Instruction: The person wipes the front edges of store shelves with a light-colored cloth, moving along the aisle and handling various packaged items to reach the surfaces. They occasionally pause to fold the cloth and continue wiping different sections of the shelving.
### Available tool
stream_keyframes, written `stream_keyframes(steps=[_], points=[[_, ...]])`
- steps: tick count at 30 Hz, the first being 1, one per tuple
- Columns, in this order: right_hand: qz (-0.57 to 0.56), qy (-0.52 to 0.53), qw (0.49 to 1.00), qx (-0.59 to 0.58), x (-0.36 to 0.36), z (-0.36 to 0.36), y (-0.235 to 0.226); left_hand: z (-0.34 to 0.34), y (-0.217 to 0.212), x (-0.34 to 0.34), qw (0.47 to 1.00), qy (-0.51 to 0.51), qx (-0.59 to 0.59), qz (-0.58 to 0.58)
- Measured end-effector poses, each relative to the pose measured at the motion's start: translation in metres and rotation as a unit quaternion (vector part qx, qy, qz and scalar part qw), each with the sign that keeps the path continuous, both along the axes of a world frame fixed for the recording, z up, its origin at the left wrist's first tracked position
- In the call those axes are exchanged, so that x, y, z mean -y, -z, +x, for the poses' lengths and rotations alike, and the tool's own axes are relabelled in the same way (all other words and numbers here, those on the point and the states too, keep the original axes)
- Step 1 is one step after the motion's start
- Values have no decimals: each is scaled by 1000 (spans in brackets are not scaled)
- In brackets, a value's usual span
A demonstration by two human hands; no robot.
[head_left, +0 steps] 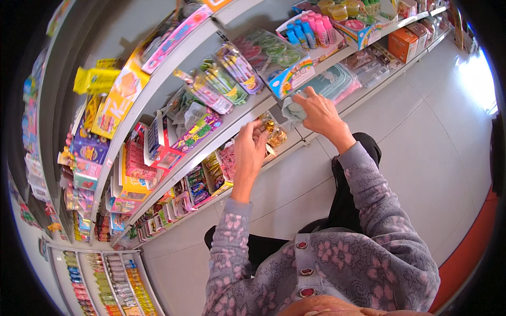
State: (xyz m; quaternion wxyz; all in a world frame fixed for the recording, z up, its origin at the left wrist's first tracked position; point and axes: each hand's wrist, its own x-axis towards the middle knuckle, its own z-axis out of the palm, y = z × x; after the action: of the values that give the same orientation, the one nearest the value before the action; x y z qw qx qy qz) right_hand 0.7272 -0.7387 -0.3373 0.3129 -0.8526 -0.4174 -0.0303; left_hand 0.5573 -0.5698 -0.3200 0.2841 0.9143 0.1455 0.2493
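My right hand (321, 115) closes around a crumpled, pale grey-green cloth (295, 110); my left hand (250, 150) curls beside shiny gold-wrapped pieces (277, 138), holding what, I cannot tell.

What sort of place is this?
Probably a shop for sweets and small novelties. White-edged metal shelves hold packaged goods, blue and pink plastic bottles stand in an open display box, and small colourful packets fill columns at lower left.

pale green cloth (295, 111), pink-flowered grey sleeves (371, 181)
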Motion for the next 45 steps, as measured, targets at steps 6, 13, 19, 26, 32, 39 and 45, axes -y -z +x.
stream_keyframes(steps=[6,13,19,26,32,39,45], points=[[35,-45,998,5,-3,37,14,90,-2,2,995,-83,-49,25],[25,-94,995,-33,-17,48,20,129,3,-5,986,-140,-60,72],[43,-107,992,-48,-23,52,25,131,7,-5,983,-141,-44,107],[30,-136,989,-45,-5,53,23,120,9,7,986,-122,-58,95],[72,13,995,-70,39,85,28,96,5,35,983,-77,-76,147],[145,263,953,-29,85,145,24,90,5,58,985,-6,-108,138],[152,237,958,-57,103,189,29,74,24,66,980,10,-161,116]])
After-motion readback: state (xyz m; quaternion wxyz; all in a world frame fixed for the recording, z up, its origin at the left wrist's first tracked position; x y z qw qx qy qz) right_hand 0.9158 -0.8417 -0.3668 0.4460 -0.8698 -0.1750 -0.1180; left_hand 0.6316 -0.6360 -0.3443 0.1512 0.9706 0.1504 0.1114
